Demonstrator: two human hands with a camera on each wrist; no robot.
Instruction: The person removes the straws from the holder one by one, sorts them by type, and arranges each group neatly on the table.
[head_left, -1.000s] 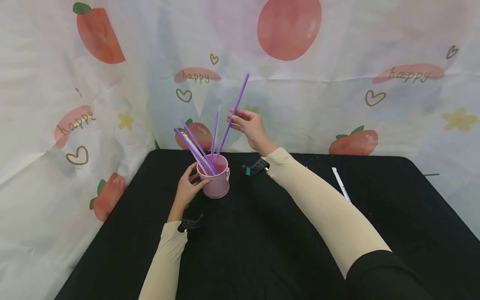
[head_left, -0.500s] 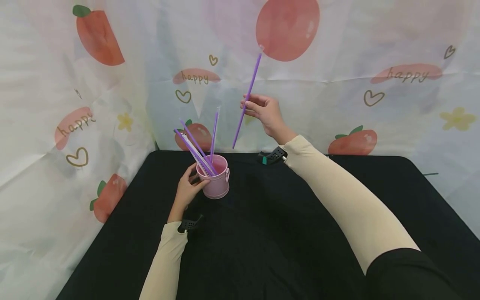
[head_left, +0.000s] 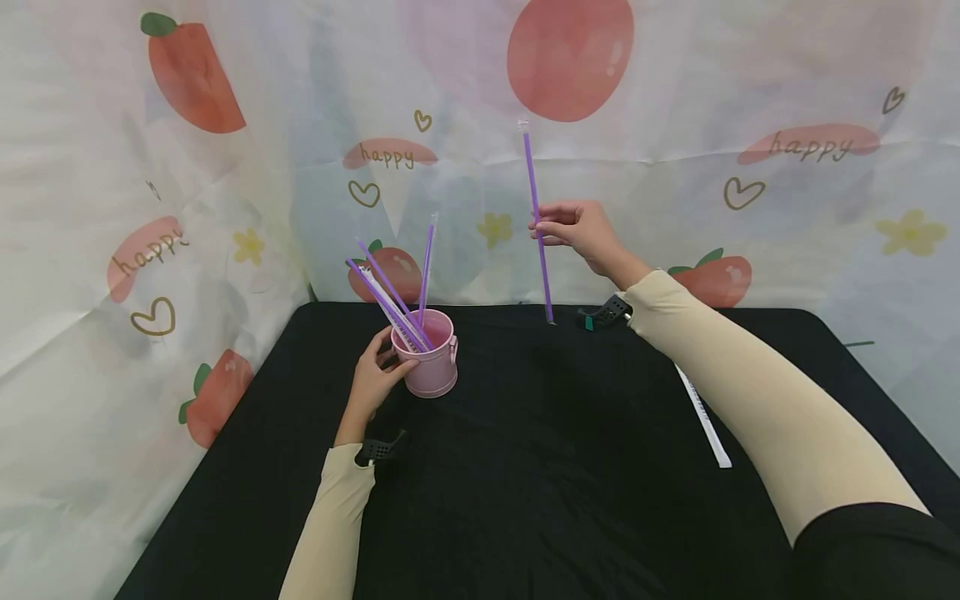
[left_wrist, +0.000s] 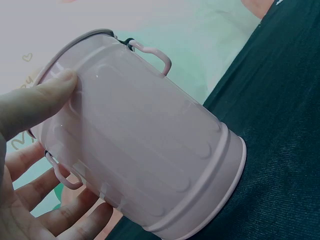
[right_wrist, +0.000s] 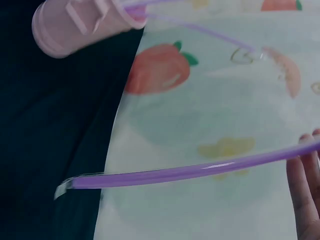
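My right hand (head_left: 588, 233) pinches a purple straw (head_left: 532, 179) in clear film. The straw stands nearly upright, just above the table's far edge and right of the small pink bucket (head_left: 431, 377). In the right wrist view, the loose end of its film wrapper (right_wrist: 62, 190) shows. My left hand (head_left: 372, 383) holds the bucket by its left side near the rim. In the left wrist view, the thumb (left_wrist: 45, 97) lies on the wall and the fingers reach round below a side handle. Several purple straws (head_left: 427, 267) lean inside the bucket with a white printed one.
A narrow white strip (head_left: 703, 417) with printing lies on the black tablecloth (head_left: 540, 483), partly hidden by the right forearm. Behind the table hangs a pale cloth backdrop (head_left: 637, 200) with fruit drawings.
The right hand has lifted the purple straw out of the bucket and carried it right, the straw tipping to nearly upright. The left hand and bucket stay put.
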